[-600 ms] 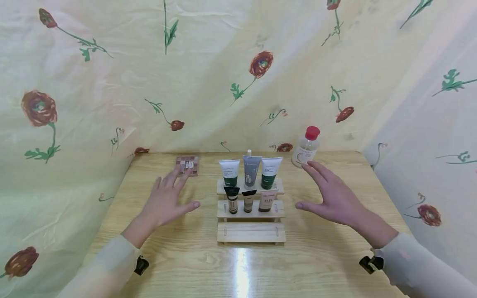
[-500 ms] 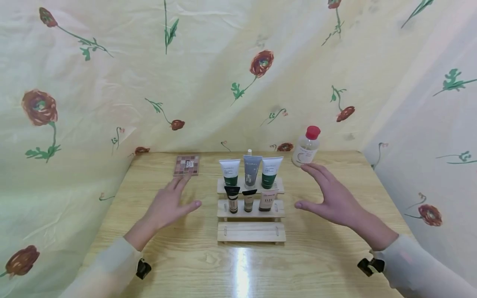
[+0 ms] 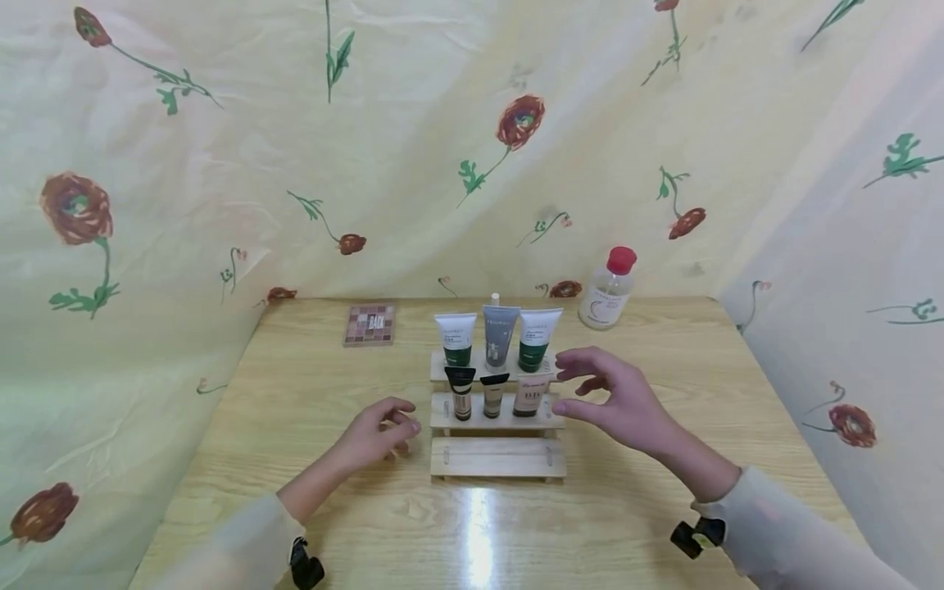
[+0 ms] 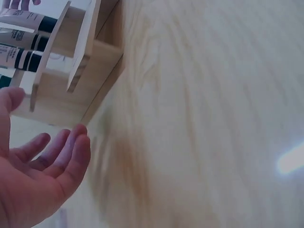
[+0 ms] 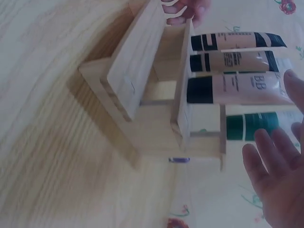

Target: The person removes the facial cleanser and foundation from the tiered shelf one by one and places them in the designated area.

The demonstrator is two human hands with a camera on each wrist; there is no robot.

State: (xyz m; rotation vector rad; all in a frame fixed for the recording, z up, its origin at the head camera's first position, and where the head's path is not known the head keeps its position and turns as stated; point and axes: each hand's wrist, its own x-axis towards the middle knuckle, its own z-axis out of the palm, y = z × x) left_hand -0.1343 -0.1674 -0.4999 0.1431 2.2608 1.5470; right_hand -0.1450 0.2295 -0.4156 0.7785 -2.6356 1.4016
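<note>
The left hand [image 3: 383, 430] has its fingers loosely bent around nothing, just beside the left edge of a three-tier wooden stand [image 3: 497, 459]. The right hand [image 3: 623, 401] is at the stand's right side, thumb and fingers parted, its tips close to a pink BB tube [image 3: 531, 395]; whether they touch it, I cannot tell. The stand rests on a wood-grain table [image 3: 398, 524], its lowest tier nearest the person. On the middle tier, left of the pink tube, are a beige tube [image 3: 492, 401] and a black-topped tube [image 3: 460, 400]. Behind, the top tier bears a grey tube [image 3: 499, 334] between two white-and-green tubes [image 3: 537, 336]. Farther off lie a checked palette [image 3: 369, 324], left, and a red-capped bottle [image 3: 606, 301], right, before a flowered cloth [image 3: 413, 147].
</note>
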